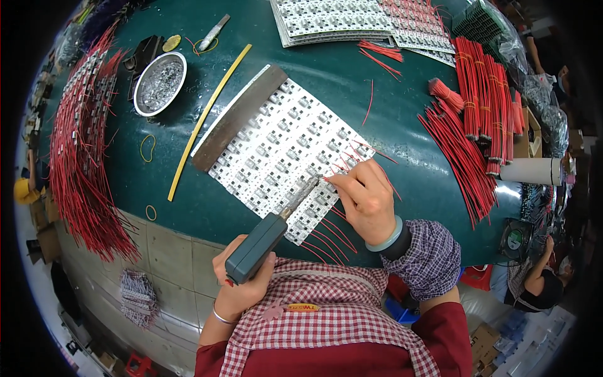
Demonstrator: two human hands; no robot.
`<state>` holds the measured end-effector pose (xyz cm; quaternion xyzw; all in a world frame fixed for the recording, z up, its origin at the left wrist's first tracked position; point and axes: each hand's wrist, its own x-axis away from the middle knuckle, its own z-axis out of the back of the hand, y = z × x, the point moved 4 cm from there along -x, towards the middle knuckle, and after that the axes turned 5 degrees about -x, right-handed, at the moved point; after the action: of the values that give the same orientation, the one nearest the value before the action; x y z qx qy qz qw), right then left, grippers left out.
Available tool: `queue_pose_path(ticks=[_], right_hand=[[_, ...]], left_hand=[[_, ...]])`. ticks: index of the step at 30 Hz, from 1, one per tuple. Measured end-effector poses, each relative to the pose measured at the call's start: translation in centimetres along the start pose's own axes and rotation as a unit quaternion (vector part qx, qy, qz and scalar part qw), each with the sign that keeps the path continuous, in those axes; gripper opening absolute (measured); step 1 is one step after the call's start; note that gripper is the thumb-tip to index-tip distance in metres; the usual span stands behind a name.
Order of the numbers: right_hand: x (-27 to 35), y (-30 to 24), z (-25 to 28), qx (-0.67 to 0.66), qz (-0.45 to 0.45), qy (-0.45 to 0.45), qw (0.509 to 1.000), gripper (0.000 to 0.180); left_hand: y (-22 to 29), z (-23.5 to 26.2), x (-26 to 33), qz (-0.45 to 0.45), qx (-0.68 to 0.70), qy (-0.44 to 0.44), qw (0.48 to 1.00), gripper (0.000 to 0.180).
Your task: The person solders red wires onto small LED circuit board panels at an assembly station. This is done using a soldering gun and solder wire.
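Note:
My left hand (242, 296) is wrapped round the dark green handle of a soldering iron (256, 247). The iron's metal tip points up and right, onto the lower right part of a white circuit-board panel (254, 164) with rows of small components. My right hand (369, 204) pinches a thin red wire close to that tip, its fingers over the panel's right edge. Several red wires (331, 237) stick out from this edge toward me. Across the panel's upper left side lies a flat brown bar (242, 119).
A yellow strip (209, 122) and a white bowl of silvery bits (161, 84) are left of the panel. Wired boards (81, 151) hang over the far left edge. Stacked panels (333, 19) stand at the back; red wire bundles (483, 94) lie right. People sit at both sides.

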<state>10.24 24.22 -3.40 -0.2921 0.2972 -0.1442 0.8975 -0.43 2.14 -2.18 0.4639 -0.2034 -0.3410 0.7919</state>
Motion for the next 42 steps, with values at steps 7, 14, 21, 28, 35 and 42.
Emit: queue_pose_path(ticks=[7,14,21,28,35,42], right_hand=[[0.0,0.0,0.1,0.001,0.0,-0.001,1.0,0.018],[0.0,0.0,0.1,0.002,0.001,0.005,1.0,0.018],[0.0,0.0,0.0,0.001,-0.002,0.004,1.0,0.017],[0.1,-0.9,0.6,-0.001,-0.002,0.038,0.999,0.024],[0.6,-1.5,-0.3,-0.011,-0.015,0.043,0.999,0.022],[0.8,-1.4,-0.9,0.01,-0.001,0.037,0.999,0.021]], left_hand=[[0.1,0.1,-0.1,-0.006,-0.043,-0.018,0.999,0.01],[-1.9,0.4,1.8,0.024,0.001,0.036,0.999,0.014],[-1.8,0.3,1.4,0.003,-0.004,0.05,0.999,0.018],[-1.3,0.5,1.4,0.039,0.025,0.062,0.997,0.019],[-0.8,0.8,1.4,0.018,0.002,0.031,0.999,0.021],[-0.3,0.5,0.8,0.017,-0.009,-0.006,1.0,0.016]])
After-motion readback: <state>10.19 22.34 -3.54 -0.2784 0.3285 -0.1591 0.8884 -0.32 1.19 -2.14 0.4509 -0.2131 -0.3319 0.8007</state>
